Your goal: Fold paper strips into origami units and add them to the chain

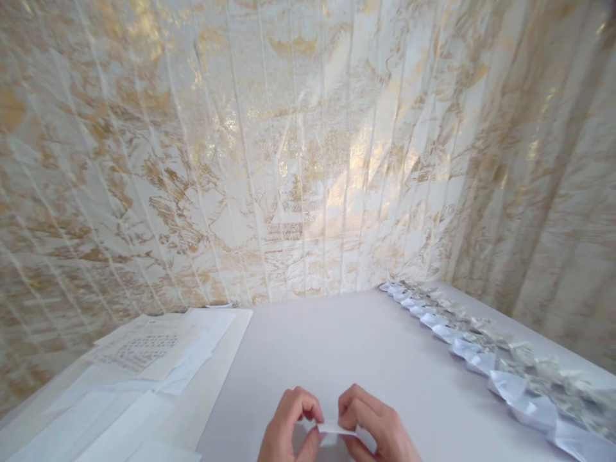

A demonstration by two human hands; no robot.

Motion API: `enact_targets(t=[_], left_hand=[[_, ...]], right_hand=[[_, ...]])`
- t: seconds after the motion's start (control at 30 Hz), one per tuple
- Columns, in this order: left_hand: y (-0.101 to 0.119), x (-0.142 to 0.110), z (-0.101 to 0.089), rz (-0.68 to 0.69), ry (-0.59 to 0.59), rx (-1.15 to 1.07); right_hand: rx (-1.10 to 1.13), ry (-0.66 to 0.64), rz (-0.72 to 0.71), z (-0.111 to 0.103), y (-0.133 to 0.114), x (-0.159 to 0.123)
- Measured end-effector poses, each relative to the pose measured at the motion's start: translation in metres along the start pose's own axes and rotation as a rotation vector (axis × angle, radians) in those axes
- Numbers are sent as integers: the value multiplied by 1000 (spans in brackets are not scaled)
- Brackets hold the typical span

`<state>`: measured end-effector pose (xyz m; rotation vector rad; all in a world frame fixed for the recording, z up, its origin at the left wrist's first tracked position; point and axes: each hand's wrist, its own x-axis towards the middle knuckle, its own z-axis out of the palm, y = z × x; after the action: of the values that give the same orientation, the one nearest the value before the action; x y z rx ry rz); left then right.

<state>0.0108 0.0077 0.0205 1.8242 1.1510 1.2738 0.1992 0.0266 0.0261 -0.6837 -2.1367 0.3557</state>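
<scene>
Near edge, centre: left hand and right hand close together, fingertips pinching a small folded white paper piece between them.
Risk: thin paper may crease crookedly or tear if the pinch slips.
Near left: loose printed sheets, flat, matte.
Right, near to far: row of folded paper shapes on the smooth white table.
Far: gold-patterned pleated curtain.
</scene>
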Motion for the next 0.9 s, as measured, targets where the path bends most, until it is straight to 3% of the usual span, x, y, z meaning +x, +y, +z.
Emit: enact_targets(t=[0.1,0.23,0.33,0.43,0.53,0.67,0.77,0.9], left_hand=[[-6,-1,-2,48,-67,224],[-7,-3,0,-17,-204,456],[-5,-4,-2,4,-290,565],[-4,-4,-7,71,-302,639],[-4,-3,-7,85,-284,681],[-5,-3,-2,71,-198,701],[-8,-4,3,58,-125,719],[-12,-3,7,43,-82,763]], right_hand=[[-424,-54,-225,-7,1,4],[-682,-125,-243,6,5,-1],[-629,-152,-204,9,8,-9],[-426,-224,-41,-2,5,-11],[-210,-264,184,-16,1,-7],[-113,-205,407,-17,-2,1],[-127,-154,481,-10,-2,4],[-190,-129,475,-3,-2,4]])
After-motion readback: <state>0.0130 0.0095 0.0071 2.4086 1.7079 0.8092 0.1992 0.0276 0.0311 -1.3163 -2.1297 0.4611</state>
